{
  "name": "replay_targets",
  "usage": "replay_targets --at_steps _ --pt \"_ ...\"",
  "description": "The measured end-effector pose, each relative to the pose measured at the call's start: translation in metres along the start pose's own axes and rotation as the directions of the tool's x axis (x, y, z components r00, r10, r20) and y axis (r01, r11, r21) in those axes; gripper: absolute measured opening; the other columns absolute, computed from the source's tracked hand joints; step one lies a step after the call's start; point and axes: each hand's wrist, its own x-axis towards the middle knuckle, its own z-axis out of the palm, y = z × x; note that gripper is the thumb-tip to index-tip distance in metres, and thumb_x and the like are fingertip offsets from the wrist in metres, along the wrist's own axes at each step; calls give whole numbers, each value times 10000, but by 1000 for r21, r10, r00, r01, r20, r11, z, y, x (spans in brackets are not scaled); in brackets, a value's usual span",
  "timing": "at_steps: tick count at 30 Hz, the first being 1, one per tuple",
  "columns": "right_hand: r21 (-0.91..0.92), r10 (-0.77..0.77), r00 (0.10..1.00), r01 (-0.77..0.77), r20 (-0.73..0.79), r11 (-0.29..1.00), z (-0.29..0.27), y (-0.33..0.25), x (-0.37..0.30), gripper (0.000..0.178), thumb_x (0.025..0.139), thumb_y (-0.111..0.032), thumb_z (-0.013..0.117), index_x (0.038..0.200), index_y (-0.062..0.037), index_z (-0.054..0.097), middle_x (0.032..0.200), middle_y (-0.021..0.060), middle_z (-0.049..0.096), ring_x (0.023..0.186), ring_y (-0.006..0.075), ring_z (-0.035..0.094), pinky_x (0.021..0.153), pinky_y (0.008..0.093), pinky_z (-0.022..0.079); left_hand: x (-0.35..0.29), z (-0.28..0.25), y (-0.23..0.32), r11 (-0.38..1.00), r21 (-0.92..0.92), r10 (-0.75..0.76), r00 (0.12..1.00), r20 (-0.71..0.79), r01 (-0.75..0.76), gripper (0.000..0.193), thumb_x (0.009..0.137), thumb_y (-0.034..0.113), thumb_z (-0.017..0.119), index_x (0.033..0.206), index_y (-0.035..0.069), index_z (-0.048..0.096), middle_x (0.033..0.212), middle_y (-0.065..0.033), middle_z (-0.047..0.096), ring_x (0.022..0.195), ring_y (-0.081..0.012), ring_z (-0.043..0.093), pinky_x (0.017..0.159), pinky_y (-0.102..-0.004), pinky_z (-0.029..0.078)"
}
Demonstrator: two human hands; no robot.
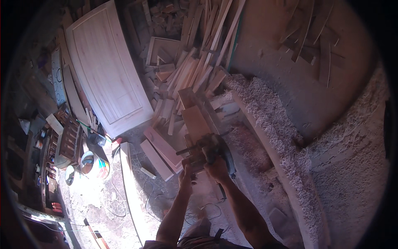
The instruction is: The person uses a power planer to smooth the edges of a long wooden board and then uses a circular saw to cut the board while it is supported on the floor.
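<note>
In front of me a dark power tool (211, 147) sits over the near end of a brown board (195, 120); its exact kind is hard to make out in the dim light. My right hand (217, 169) is closed around the tool's rear. Just left of it, my left hand (186, 176) is curled at the near edge of the work, beneath a short bar that juts out leftward from the tool. What its fingers grip is hidden. Two reddish planks (159, 153) lie left of the tool, close to my left hand.
A panelled wooden door (112, 70) leans at the far left. Stacked timber strips (190, 68) fill the far middle. Wood shavings (269, 103) heap along a curved ledge at right. Buckets (99, 165), a long pale board (130, 191) and cables (120, 207) lie at left.
</note>
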Motion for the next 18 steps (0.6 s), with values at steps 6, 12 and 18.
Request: replay_targets --at_steps 6,12,18 --pt "-15 -30 999 30 -25 999 11 19 14 303 741 -150 663 1007 -6 683 778 196 692 755 355 712 682 454 545 9 3 5 1000 -7 -14 1000 14 14 670 886 693 624 1135 71 625 812 -11 602 680 -114 602 520 -264 470" --pt "10 37 999 -37 33 999 12 12 23 352 759 -156 667 1076 -5 671 788 192 683 738 335 692 655 440 536 19 3 9 999 -41 -32 999 -3 32 627 885 676 642 1084 82 621 802 -14 602 664 -114 602 509 -265 470" --pt "22 -65 998 66 -12 998 17 10 33 368 769 -124 647 1116 -4 680 723 161 674 588 273 682 541 405 531 30 2 13 998 -43 -45 999 -23 44 609 885 666 651 1082 90 616 786 -19 604 662 -118 607 503 -271 464"
